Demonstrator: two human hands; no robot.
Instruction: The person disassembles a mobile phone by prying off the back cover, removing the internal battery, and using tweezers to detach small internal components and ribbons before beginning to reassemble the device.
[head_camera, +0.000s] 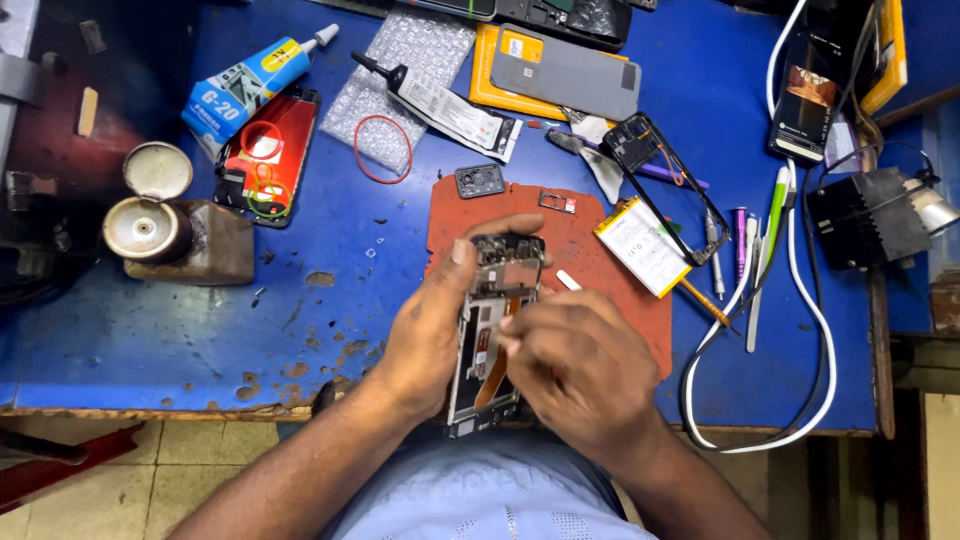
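Head view: the left hand (430, 335) grips an opened phone chassis (490, 330) from its nine o'clock side, thumb hooked over the top edge and fingers wrapped behind the frame. The right hand (580, 365) lies over the chassis from four o'clock, its fingertips (512, 335) pressed together and pinched on the orange ribbon inside; what lies between them cannot be made out. The chassis stands lengthwise, held above the near edge of a red work mat (600, 215) on the blue table (150, 330). At two o'clock of the hands lies a yellow-edged battery (640, 245), and beyond it a black phone frame (665, 185). At eleven o'clock sit a red rubber band (382, 148) on bubble wrap (405, 75) and a blue glue tube (245, 85).
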